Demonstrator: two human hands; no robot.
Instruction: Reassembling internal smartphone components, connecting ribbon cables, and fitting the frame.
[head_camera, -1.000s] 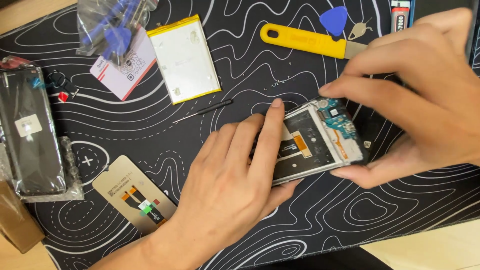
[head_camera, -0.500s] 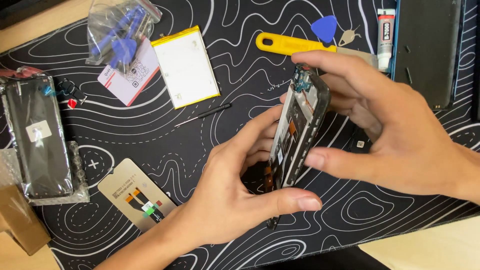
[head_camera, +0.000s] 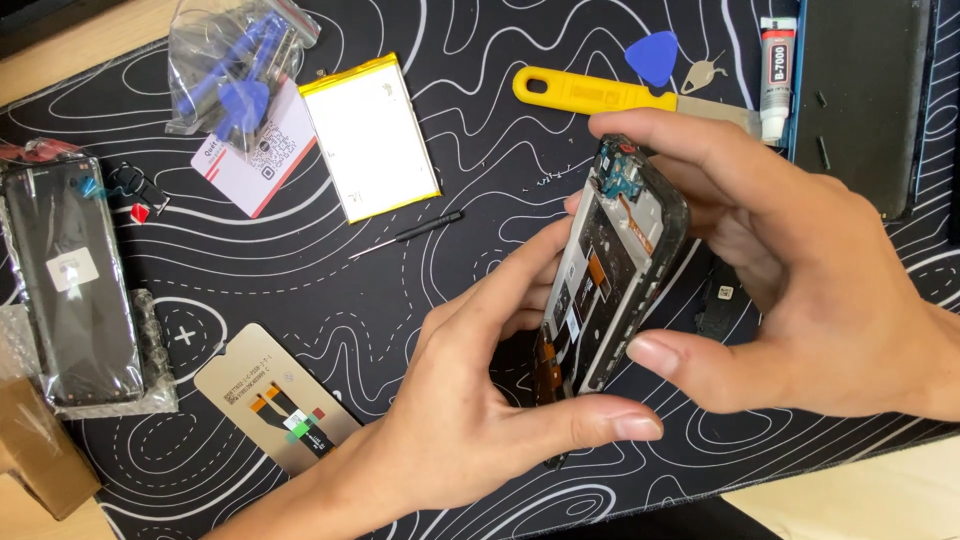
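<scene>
Lifted off the mat and tipped up on its long edge now, where a second ago lying flat, inner side up, under both hands: an opened phone frame (head_camera: 615, 275), so the bare insides face the camera for a closer look; left hand (head_camera: 480, 410) cupped beneath, thumb pressed along the bottom end, fingers spread behind the back; right hand (head_camera: 790, 290) closed round the upper end, thumb on the near edge, forefinger curled over the top. Inside the frame: pale metal plate, orange flex ribbon, small blue-green circuit board at the top corner; rim dark and scuffed.

Nearer, lower left: loose display panel (head_camera: 275, 398), grey backed, notched top, with orange ribbon. Beneath everything: black rubbery mat (head_camera: 300, 270) with white contour lines, on a wooden counter (head_camera: 870, 490). Further off: thin black screwdriver (head_camera: 408, 233); flat white battery (head_camera: 371, 137) edged in yellow; yellow-handled scraper (head_camera: 625, 97); blue triangular pick (head_camera: 652, 56); small glue tube (head_camera: 776, 75); crinkled clear bag of blue tools (head_camera: 235, 70).
</scene>
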